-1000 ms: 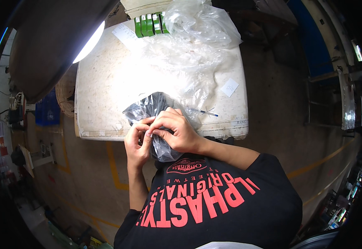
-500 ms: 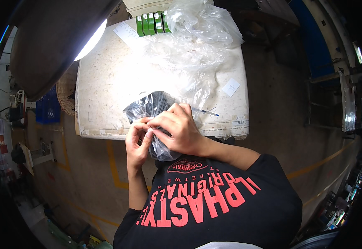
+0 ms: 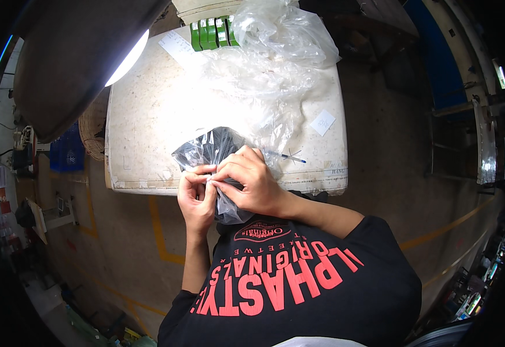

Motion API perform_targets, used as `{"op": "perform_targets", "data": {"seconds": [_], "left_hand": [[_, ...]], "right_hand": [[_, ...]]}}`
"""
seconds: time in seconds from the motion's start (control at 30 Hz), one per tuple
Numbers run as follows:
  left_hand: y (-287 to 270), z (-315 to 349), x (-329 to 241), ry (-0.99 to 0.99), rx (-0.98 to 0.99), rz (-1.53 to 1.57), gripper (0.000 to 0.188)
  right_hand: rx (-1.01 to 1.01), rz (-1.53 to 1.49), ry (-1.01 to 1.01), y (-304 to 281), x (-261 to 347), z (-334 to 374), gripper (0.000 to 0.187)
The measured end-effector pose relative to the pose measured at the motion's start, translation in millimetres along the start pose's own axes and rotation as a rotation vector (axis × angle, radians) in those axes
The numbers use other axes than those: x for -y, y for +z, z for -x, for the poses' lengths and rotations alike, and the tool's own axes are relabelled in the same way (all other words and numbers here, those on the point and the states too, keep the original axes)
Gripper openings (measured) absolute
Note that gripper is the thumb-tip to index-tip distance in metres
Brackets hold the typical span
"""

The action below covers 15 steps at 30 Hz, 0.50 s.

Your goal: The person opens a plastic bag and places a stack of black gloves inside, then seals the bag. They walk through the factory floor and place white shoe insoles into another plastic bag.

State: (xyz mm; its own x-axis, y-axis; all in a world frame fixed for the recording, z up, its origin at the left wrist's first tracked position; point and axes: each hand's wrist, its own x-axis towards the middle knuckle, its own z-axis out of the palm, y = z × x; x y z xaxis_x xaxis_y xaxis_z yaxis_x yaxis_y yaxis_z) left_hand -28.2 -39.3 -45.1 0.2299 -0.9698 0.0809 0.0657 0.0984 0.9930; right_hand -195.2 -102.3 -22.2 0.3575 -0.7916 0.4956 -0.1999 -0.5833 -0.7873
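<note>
In the head view, pinches at a gathered part of a clear plastic bag (image 3: pixel 209 151) with dark contents (too creased and glossy to make out their kind). With the left hand (image 3: pixel 194 202), presses thumb and forefinger together on a small bunched bit of the plastic, keeping the other fingers curled in close behind. With the right hand (image 3: pixel 255 184), meets that pinch from the other side, again with thumb and forefinger closed on the plastic, knuckles raised and back turned up. Cannot tell the exact amount of plastic caught between the touching tips.

Has the bag at the near edge of the pale surface (image 3: pixel 139 144): partly lying on it beyond the fingers, partly hanging below them in front of a black shirt (image 3: pixel 316 315) with red lettering.

Shows, to the right of the bag, a blue pen (image 3: pixel 300 160) and, farther off, a small white paper slip (image 3: pixel 322 122). Toward the far side, shows a large heap of loose clear plastic (image 3: pixel 281 43), next to a row of green pieces (image 3: pixel 212 34) (touching or merely overlapping in sight, cannot tell which), with a white paper sheet (image 3: pixel 177 46) just beside them on the left. At upper left, shows a glaring lamp (image 3: pixel 128 61) under a dark hood (image 3: pixel 73 69).
</note>
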Motion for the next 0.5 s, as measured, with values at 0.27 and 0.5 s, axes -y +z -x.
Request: {"op": "perform_targets", "data": {"seconds": [0.27, 0.5], "left_hand": [[-0.3, -0.1, -8.4, -0.09, 0.007, -0.071, 0.014], [-10.5, -7.3, -19.5, -0.119, 0.149, -0.006, 0.009]], "right_hand": [[-0.052, -0.005, -0.083, 2.7, 1.3, 0.6, 0.015], [-0.059, 0.103, -0.08, 2.3, 4.8, 0.9, 0.019]]}}
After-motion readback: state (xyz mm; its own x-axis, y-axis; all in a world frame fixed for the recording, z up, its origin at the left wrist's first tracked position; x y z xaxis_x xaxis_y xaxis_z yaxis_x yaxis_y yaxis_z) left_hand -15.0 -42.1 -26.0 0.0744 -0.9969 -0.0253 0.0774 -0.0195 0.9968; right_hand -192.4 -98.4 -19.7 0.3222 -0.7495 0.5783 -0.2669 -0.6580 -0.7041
